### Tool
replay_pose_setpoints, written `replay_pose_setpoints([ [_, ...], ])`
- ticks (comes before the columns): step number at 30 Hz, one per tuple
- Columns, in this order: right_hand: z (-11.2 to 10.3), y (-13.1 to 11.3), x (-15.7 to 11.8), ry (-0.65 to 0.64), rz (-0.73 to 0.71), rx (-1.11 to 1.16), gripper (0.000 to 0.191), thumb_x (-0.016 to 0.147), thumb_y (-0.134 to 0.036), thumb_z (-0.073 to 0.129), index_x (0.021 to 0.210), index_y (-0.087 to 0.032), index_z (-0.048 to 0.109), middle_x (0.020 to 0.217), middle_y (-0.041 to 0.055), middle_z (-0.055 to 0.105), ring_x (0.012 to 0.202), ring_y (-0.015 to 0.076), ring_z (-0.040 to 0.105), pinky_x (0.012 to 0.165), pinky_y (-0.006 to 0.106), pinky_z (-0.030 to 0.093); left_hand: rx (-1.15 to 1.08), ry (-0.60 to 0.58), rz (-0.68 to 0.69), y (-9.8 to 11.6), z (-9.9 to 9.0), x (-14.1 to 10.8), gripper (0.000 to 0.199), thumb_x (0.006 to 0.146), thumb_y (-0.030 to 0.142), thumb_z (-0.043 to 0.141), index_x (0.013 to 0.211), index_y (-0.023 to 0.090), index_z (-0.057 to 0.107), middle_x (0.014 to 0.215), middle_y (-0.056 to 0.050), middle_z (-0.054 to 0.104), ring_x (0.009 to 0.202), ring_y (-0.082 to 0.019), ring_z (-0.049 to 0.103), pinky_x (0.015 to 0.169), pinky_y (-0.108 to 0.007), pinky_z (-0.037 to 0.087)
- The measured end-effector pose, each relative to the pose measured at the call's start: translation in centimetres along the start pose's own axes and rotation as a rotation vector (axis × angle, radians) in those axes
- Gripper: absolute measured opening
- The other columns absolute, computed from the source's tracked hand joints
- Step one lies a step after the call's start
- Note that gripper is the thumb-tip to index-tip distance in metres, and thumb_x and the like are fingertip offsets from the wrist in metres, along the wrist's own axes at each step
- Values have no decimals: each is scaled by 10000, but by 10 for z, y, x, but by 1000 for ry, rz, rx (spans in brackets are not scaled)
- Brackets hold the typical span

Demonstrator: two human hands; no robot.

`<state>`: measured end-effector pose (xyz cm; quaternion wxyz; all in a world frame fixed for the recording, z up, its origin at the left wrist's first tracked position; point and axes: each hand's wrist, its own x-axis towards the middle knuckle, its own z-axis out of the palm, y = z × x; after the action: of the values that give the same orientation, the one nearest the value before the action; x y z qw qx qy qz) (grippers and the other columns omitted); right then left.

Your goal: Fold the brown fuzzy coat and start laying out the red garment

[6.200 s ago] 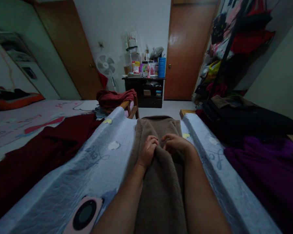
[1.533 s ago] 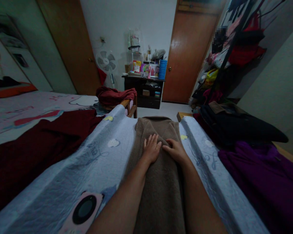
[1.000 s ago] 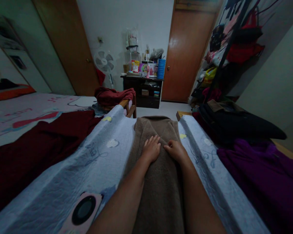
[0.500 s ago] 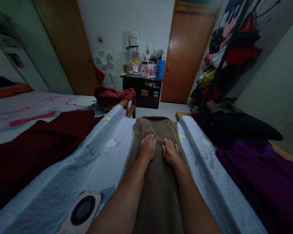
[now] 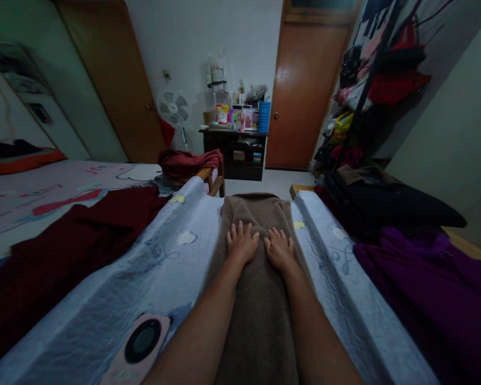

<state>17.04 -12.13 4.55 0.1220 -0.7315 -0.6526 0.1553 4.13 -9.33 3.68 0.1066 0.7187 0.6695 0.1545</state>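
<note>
A long brown fleece-like cloth [image 5: 256,310] lies lengthwise on a light blue sheet [image 5: 192,256], its far part folded over. My left hand [image 5: 242,245] rests flat on the cloth near that folded part, fingers spread. Just to its right, my right hand [image 5: 279,249] lies palm down on the same cloth, fingers slightly apart. The two hands do not touch each other, and neither grips anything. A pink case with a dark round disc [image 5: 142,341] is on the sheet left of my left forearm.
Dark red cloth [image 5: 84,235] is spread at the left. On the right are purple clothing [image 5: 420,289] and a dark folded pile [image 5: 385,200]. Farther back stand a wooden chair-like frame [image 5: 219,184], a black cabinet [image 5: 232,160] and a white fan [image 5: 174,108].
My left hand's fingers have spread wider, while both hands stay at about the same place on the cloth. The view has shifted slightly.
</note>
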Motion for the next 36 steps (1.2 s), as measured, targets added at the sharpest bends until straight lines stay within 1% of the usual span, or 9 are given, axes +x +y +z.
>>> replay_pose_setpoints([
  [5, 0, 0, -1, 5, 4, 11, 525, 983, -387, 300, 1471, -210, 373, 1578, 60, 265, 1462, 271, 165, 1150, 550, 100, -1, -101, -8, 0, -10, 4, 601, 936, 519, 306, 1460, 238, 389, 1587, -120, 233, 1463, -345, 161, 1145, -552, 178],
  [8, 0, -1, -2, 2, 5, 16, 530, 981, -390, 299, 1472, -202, 371, 1577, 62, 269, 1463, 273, 156, 1152, 548, 89, -47, -195, -43, 6, -26, 16, 545, 898, 486, 434, 1387, 249, 481, 1554, -134, 313, 1441, -365, 230, 1120, -605, 186],
  [13, -1, -1, -2, 4, 3, 26, 526, 985, -390, 287, 1472, -208, 368, 1578, 64, 266, 1465, 272, 149, 1153, 546, 83, -104, -138, -131, 35, -40, 43, 465, 895, 292, 462, 1344, 185, 509, 1450, -181, 463, 1370, -346, 377, 1076, -576, 295],
  [16, -1, -1, -3, 8, -2, 20, 521, 984, -379, 292, 1471, -210, 366, 1576, 66, 273, 1461, 273, 163, 1152, 536, 90, -159, -73, -181, 48, -30, 41, 478, 930, 312, 387, 1380, 172, 464, 1443, -172, 472, 1347, -318, 414, 1039, -533, 377],
  [19, -1, -1, -4, 19, -6, 19, 508, 982, -367, 307, 1460, -214, 383, 1569, 66, 294, 1456, 268, 181, 1148, 511, 117, -182, -6, -205, 47, -14, 25, 440, 952, 309, 317, 1330, 203, 514, 1477, -119, 445, 1396, -277, 348, 1108, -522, 301],
  [23, -6, 1, -3, 78, -19, 60, 453, 980, -372, 323, 1371, -218, 494, 1490, 75, 433, 1389, 253, 327, 1103, 431, 240, -194, 111, -78, 31, 1, 10, 433, 954, 243, 288, 1305, 214, 540, 1468, -69, 473, 1394, -203, 349, 1152, -444, 250],
  [28, -12, 6, 3, 169, 34, 143, 388, 970, -293, 303, 1121, -212, 650, 1212, 92, 652, 1163, 232, 542, 977, 350, 368, -96, 72, 32, 23, 4, 9, 460, 958, 339, 315, 1351, 207, 514, 1503, -91, 421, 1413, -248, 312, 1156, -474, 230],
  [33, -5, 6, 9, 300, 114, 126, 453, 908, -285, 414, 1317, -127, 529, 1447, 144, 465, 1365, 275, 357, 1106, 382, 253, -63, 56, 52, 25, 5, 7, 514, 936, 443, 378, 1381, 218, 501, 1530, -117, 370, 1429, -288, 279, 1159, -504, 206],
  [36, 1, 8, 11, 290, 155, 118, 540, 903, -313, 413, 1388, -79, 449, 1507, 175, 370, 1418, 297, 271, 1140, 420, 206, -73, 58, 62, 25, 5, 5, 506, 926, 449, 407, 1374, 243, 519, 1534, -116, 361, 1426, -305, 281, 1155, -516, 203],
])
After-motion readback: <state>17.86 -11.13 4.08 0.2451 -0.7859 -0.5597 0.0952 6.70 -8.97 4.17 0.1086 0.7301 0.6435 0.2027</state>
